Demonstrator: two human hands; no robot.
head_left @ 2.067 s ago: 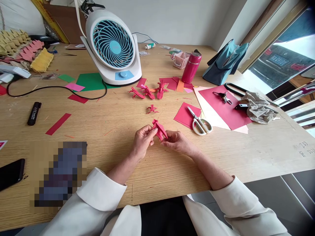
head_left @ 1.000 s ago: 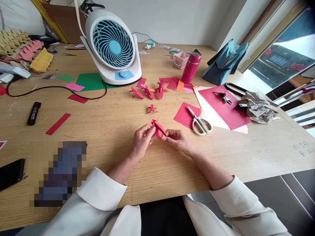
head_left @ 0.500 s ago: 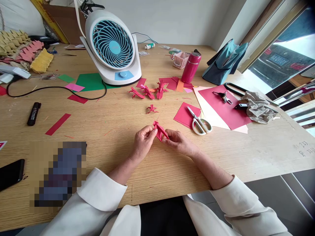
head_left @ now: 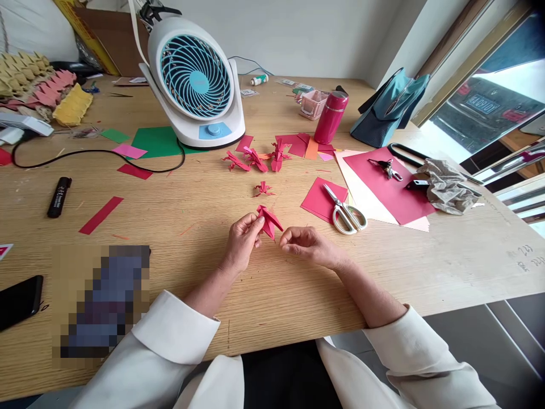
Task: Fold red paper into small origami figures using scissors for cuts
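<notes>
Between the thumb and fingers of my left hand [head_left: 242,243] is a piece of folded red origami paper [head_left: 269,223], its pointed flaps facing up and to the right. My right hand [head_left: 310,246] is just right of the paper, apart from it, with loosely curled fingers and nothing visible in them. Beyond my hands a small red origami figure [head_left: 263,188] stands on the table. Farther back are larger red origami figures [head_left: 257,159] in a row. White-handled scissors [head_left: 349,217] lie partly on red paper squares [head_left: 318,199] to the right.
A white fan [head_left: 196,85] stands at the back, its black cable curving left. A red bottle [head_left: 331,117] and blue bag [head_left: 389,108] are back right. Large red sheets [head_left: 394,193] lie right. A black marker [head_left: 58,197] and phone [head_left: 19,301] are left, near a pixelated patch.
My right hand has let go of the folded paper, and a gap now shows between them. My left hand has shifted slightly left with the paper.
</notes>
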